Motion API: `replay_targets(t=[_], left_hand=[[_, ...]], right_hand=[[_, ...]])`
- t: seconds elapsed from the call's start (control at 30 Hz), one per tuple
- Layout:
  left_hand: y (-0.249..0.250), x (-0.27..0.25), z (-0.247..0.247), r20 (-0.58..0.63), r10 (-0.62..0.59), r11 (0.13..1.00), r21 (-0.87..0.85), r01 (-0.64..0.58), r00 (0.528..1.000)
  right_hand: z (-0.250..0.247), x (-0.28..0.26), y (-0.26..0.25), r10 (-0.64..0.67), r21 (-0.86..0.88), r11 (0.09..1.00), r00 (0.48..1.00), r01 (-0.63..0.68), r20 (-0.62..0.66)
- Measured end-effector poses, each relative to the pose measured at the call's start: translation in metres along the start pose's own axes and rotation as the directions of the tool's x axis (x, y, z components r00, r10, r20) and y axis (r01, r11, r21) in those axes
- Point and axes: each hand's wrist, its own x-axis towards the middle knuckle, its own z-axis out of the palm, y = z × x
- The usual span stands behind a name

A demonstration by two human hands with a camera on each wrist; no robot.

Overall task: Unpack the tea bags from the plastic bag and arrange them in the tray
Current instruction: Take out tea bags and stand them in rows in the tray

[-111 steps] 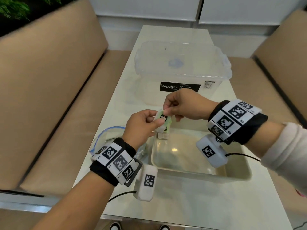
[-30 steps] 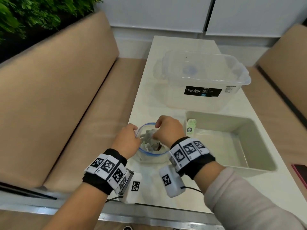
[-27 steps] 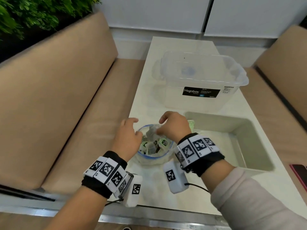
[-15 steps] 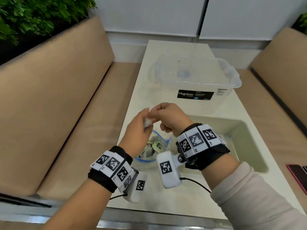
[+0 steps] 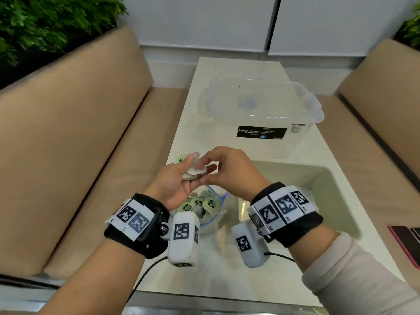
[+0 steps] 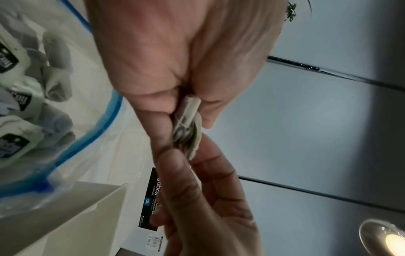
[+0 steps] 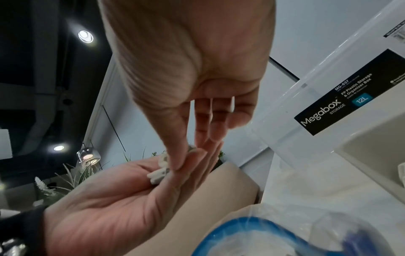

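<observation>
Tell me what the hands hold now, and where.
Tea bags: the left hand pinches their lower part between thumb and fingers; the right hand pinches the upper edge.

Crumpled paper tea bags [image 5: 193, 170], clear glossy plastic bag [image 5: 218, 214], translucent plastic storage box [image 5: 261, 110], smooth matt tray [image 5: 336, 201]

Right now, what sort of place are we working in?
Probably a cafe or lounge booth, though not certainly: a narrow pale table runs between two tan upholstered bench seats, with green foliage behind the left backrest and a pendant lamp beyond.
</observation>
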Motion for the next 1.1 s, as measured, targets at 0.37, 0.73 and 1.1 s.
replay_targets(t=[0.37, 0.73, 1.1], left_hand=[[-0.021, 0.014, 0.016, -0.061, -0.019, 0.999, 0.048, 0.022, 0.998], [-0.030, 0.021, 0.065, 0.242, 0.121, 0.803, 0.546, -0.238, 0.963], [-0.043, 0.036, 0.072, 0.226, -0.006, 0.697, 0.699, -0.158, 0.974]], right_hand=[[-0.056, 0.016, 0.013, 0.040, 0.023, 0.999, 0.984, -0.036, -0.172], [-0.109, 0.023, 0.028, 0.089, -0.262, 0.963, 0.993, -0.067, 0.075], [-0.119, 0.025, 0.062, 0.108, -0.457, 0.889, 0.987, -0.042, 0.119]])
